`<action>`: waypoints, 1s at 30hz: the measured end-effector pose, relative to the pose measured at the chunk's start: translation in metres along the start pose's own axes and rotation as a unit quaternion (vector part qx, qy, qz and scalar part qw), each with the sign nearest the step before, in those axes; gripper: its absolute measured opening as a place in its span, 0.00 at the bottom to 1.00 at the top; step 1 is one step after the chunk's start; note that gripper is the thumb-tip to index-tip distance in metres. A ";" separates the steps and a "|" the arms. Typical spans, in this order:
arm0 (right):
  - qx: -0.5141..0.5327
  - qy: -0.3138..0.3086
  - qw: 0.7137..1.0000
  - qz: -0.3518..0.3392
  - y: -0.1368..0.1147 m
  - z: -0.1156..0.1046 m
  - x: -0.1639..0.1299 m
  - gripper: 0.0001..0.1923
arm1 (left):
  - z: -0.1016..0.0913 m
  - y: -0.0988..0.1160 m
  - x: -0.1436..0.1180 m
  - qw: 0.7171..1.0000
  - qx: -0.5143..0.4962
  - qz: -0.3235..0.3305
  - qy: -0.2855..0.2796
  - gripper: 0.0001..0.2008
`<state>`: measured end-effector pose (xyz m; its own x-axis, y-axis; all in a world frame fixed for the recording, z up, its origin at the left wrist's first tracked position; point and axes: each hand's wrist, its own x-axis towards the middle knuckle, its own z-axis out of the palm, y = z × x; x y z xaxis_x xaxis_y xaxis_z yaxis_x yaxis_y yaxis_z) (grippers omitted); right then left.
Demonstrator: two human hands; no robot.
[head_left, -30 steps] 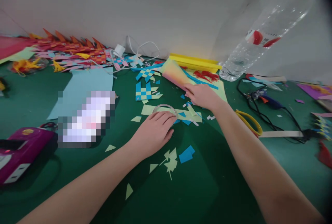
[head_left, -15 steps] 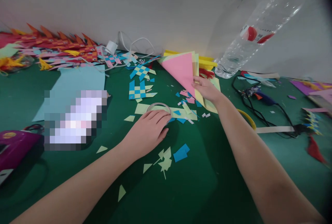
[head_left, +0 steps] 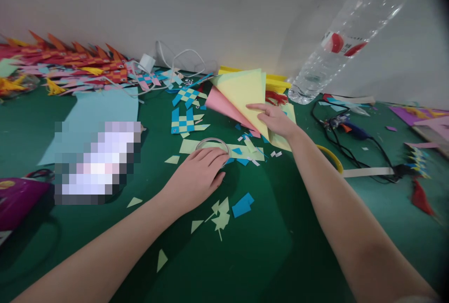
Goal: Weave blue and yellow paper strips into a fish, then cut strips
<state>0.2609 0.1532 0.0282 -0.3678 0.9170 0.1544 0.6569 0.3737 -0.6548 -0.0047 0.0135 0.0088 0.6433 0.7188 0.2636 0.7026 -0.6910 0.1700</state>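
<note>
Green mat (head_left: 266, 256) underneath, my left hand (head_left: 196, 179) lies flat on the tape ring (head_left: 212, 143), while my right hand (head_left: 277, 120), just beyond it, pinches the lifted yellow sheets (head_left: 245, 92).

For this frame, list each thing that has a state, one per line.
left hand: palm down, fingers on the tape roll
right hand: pinching the paper stack
tape roll: flat on the mat
paper stack: sheets lifted and fanned
plastic bottle: upright, looks empty
woven square: flat
</note>
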 end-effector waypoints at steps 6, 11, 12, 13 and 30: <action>-0.006 -0.007 1.000 -0.008 -0.008 0.001 -0.003 0.25 | 0.001 0.000 0.000 1.000 -0.003 -0.001 -0.004 0.17; -0.025 0.000 0.999 -0.023 -0.003 0.005 -0.007 0.35 | 0.000 0.000 0.000 1.000 -0.004 -0.003 -0.006 0.17; -0.025 -0.004 1.000 -0.014 -0.003 0.006 -0.008 0.37 | 0.000 0.000 0.000 1.000 -0.005 -0.003 -0.007 0.17; -0.026 -0.008 1.000 -0.007 -0.004 0.006 -0.010 0.39 | -0.001 0.000 0.000 1.000 -0.006 -0.004 -0.008 0.17; -0.295 -0.041 0.951 -0.083 -0.033 0.043 -0.043 0.23 | 0.000 -0.002 -0.001 1.000 -0.006 -0.006 -0.014 0.17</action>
<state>0.2269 0.0954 0.0115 -0.5321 0.8341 0.1455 0.8317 0.5471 -0.0944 -0.0065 0.0138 0.0082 0.6436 0.7286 0.2344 0.7068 -0.6832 0.1834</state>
